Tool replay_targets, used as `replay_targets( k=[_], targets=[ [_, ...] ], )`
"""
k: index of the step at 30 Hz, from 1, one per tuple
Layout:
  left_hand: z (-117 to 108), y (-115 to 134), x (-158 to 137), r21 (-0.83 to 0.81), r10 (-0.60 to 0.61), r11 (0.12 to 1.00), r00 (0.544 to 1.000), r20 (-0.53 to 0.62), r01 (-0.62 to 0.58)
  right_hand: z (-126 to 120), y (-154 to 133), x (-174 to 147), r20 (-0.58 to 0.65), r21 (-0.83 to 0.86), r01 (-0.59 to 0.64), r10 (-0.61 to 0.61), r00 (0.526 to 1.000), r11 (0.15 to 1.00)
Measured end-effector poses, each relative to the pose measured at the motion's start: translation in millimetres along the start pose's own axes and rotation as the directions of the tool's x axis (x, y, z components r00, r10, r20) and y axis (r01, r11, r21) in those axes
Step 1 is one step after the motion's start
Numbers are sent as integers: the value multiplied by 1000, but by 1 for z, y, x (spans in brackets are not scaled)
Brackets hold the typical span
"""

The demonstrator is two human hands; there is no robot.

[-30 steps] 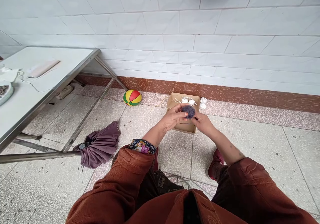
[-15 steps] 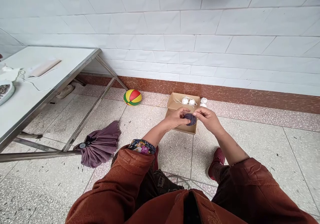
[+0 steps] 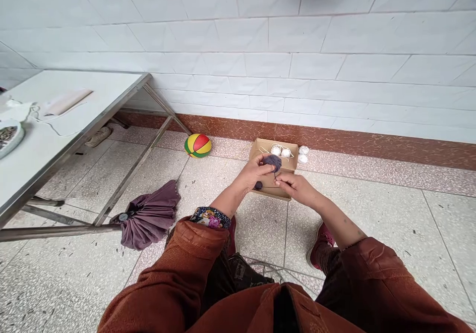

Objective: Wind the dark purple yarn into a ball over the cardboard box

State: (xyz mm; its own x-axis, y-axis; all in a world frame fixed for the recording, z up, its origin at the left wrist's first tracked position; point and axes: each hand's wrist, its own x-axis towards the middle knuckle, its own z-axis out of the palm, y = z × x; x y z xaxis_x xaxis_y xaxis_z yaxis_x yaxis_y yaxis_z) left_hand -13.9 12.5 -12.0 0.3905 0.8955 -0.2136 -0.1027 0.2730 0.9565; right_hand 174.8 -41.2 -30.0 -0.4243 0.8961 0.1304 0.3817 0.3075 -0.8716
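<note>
Floor (image 3: 375, 219); left hand (image 3: 253, 174) holds yarn (image 3: 273, 162), apparently.

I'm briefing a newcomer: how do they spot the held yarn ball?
Below the tiled wall, find the cardboard box on the floor. Over it, the left hand holds the yarn ball. Unlike the white balls nearby, it is purplish; unlike the dark ball below, it is held.

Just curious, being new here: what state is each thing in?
Left hand: gripping dark yarn ball
Right hand: pinching its strand
Dark yarn ball: wound, strand out
Cardboard box: open
Boxed white yarn balls: wound, ends loose
Umbrella: collapsed, unfastened
Multicoloured ball: apparently inflated
Dish: partly filled
</note>
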Motion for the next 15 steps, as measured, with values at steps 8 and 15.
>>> replay_targets(
  k=[8,15],
  targets=[
    [1,-7,-1,377,43,924,997,67,-65,-23,-8,-4,-171,266,-13,61,983,964],
    [12,-2,-13,65,-49,998,881,471,20,-27,17,5,-358,207,-152,220,907,966]
  ],
)
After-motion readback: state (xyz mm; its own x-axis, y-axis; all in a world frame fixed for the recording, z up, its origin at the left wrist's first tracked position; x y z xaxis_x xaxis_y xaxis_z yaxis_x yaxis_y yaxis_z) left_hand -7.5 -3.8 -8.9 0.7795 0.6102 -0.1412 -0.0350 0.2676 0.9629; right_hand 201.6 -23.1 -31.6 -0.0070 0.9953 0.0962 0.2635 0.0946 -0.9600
